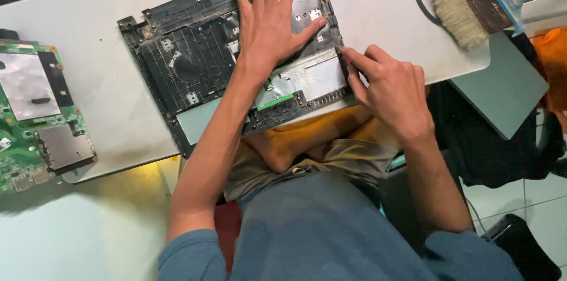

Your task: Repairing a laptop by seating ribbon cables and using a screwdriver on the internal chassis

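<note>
Laptop base shell (195, 62), black plastic, stripped, lies flat on the pale surface (106, 110), its near edge overhanging toward the person's lap. Right hand (393, 89), nearest, pinches narrow at the shell's right edge, holding a thin dark part; exact item unclear. Left hand (271, 18) spreads wide, palm pressing the shell down. Judged light, stiff, brittle at clips; best held by its rims. Left of shell: green circuit board (35, 116). Beyond, right: brush (481, 6).
</note>
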